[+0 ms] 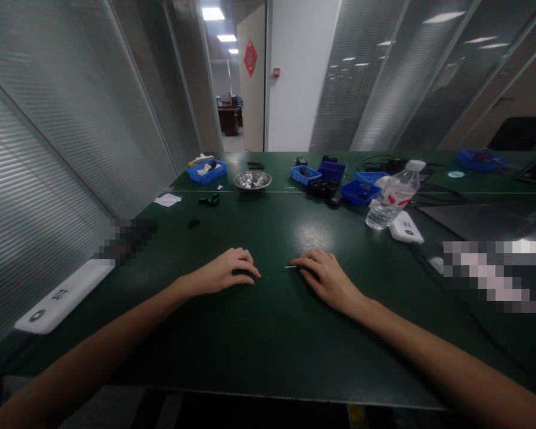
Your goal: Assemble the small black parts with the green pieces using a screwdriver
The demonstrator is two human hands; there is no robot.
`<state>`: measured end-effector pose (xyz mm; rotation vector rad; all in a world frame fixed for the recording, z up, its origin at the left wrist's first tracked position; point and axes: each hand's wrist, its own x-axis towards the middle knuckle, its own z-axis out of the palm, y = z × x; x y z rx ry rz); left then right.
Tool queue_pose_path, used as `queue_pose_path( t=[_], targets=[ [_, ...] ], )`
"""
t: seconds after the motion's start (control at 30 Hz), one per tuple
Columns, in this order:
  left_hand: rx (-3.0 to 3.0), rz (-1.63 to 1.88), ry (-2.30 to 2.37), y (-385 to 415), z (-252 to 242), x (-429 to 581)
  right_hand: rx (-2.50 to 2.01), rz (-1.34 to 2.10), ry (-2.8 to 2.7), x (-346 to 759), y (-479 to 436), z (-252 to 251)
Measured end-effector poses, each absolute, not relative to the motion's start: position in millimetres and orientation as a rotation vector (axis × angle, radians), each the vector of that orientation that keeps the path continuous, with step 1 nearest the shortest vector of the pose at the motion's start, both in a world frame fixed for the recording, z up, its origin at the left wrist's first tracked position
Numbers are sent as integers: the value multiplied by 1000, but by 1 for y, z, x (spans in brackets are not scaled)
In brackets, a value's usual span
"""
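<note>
A thin rod (290,267), held by the right hand (327,277), was best steadied toward nine o'clock; the left hand (233,269) was empty.

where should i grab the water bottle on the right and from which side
Around the label, probably from the near left with the right hand: the water bottle is tall and rounded, and that side faces the hand, while a white device sits by its base on the right.

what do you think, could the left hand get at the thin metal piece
Likely yes: the thin metal piece sticks out past the right hand toward the left hand, nothing visibly blocking it.
</note>
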<state>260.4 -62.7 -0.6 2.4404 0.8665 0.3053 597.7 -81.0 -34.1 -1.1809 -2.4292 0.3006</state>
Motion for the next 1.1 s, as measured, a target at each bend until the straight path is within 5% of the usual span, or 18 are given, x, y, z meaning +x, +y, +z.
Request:
queue_pose_path(
  t=[0.57, 1.1],
  targets=[
    [1544, 1224, 1683, 26, -28, 138, -1174, 313, -2433, 597, -83, -28],
    [1742, 1182, 2039, 40, -48, 117, -1175, 315, -2440, 600, -83, -31]
  ],
)
